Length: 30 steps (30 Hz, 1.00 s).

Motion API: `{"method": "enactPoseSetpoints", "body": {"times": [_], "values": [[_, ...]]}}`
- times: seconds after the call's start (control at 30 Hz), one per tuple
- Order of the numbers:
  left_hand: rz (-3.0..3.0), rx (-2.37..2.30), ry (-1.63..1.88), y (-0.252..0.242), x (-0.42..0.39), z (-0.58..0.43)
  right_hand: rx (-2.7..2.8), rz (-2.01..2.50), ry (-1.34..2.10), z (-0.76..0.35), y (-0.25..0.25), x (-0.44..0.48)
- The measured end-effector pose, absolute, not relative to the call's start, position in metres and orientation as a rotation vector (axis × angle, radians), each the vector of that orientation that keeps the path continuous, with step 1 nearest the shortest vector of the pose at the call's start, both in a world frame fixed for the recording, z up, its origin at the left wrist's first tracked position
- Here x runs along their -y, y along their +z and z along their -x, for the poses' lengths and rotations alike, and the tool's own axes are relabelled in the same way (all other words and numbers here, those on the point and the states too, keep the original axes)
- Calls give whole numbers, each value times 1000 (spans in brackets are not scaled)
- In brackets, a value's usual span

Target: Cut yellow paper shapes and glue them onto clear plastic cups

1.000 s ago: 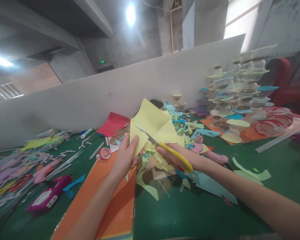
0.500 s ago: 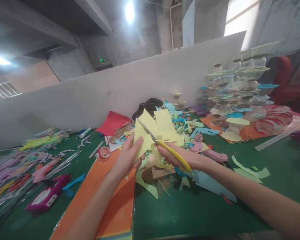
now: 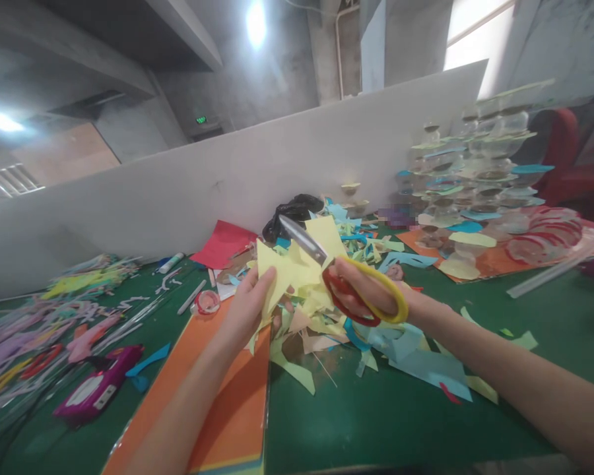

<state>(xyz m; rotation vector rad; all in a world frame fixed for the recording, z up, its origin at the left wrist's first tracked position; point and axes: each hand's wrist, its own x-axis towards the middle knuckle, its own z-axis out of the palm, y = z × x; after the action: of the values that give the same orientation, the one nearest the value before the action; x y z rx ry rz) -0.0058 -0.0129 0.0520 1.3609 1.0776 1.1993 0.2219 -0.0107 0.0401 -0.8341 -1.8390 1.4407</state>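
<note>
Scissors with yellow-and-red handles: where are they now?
In the head view, the yellow-and-red-handled scissors are gripped in the right hand, right of centre above the green table, steel blades angled up-left over the yellow paper held in the left hand.

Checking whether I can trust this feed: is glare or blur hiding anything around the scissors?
Head view: the ceiling lamp and window glare hard, but well above the work; the scissors and yellow paper are readable, only slightly soft; the paper strips at far left look blurred and stretched, and the wide lens makes the white partition look tilted.
</note>
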Motion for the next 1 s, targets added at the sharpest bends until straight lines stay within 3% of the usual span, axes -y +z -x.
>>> {"method": "enactPoseSetpoints", "body": {"times": [0.2, 0.6, 1.0], "values": [[-1307, -1029, 1160, 48, 8, 5, 1649, 539, 1661, -239, 56, 10], [-1357, -1313, 1353, 46, -2, 11, 1794, 675, 1755, -256, 61, 9], [-1760, -1399, 1053, 62, -28, -3, 1662, 739, 1752, -279, 62, 3]]}}
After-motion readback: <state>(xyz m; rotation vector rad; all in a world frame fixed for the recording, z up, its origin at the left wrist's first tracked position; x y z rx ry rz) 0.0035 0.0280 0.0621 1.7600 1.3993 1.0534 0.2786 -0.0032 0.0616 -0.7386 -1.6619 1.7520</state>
